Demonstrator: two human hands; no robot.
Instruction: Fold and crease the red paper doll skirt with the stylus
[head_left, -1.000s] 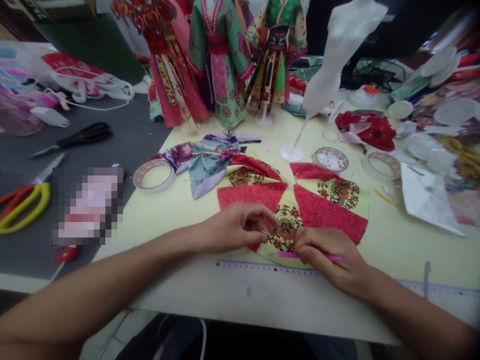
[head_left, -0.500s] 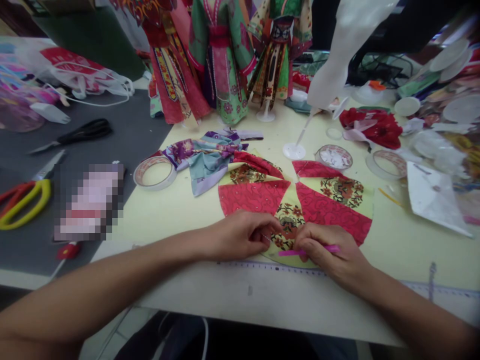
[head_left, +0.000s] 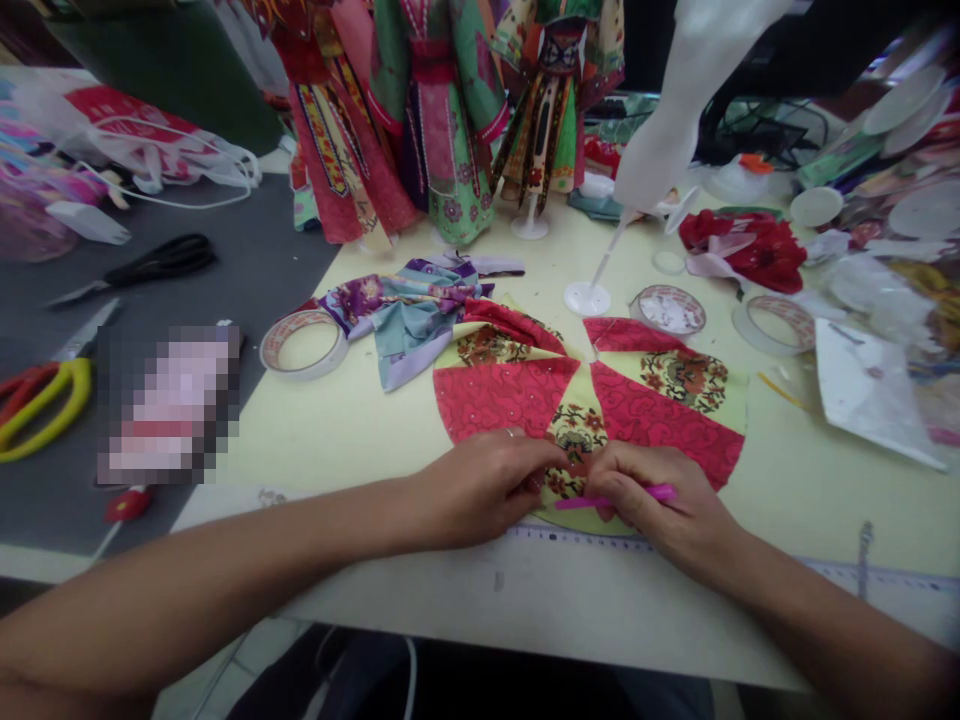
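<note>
A round skirt piece [head_left: 510,395], sewn from red and yellow flower-patterned panels, lies spread on the pale table top. Small bright dots show on its left red panel. My right hand [head_left: 652,490] is closed around a thin pink pen-like stick [head_left: 574,503], which slants low over the skirt's near edge. Beside it on the left, my left hand [head_left: 495,485] rests at the near edge with its fingers curled together and the index finger reaching over the patterned panel. Whatever its fingertips hold is hidden or too small to make out.
A ruler [head_left: 840,575] lies along the near edge. Tape rolls [head_left: 304,345], purple-blue cloth [head_left: 412,315] and a white envelope-like packet [head_left: 862,395] surround the skirt. Scissors [head_left: 75,385] lie left. Dressed doll figures [head_left: 442,130] and a white mannequin [head_left: 660,130] stand behind.
My left hand has shifted slightly lower, its index finger reaching a bit further right over the cloth. The right hand keeps the pink stick in nearly the same spot.
</note>
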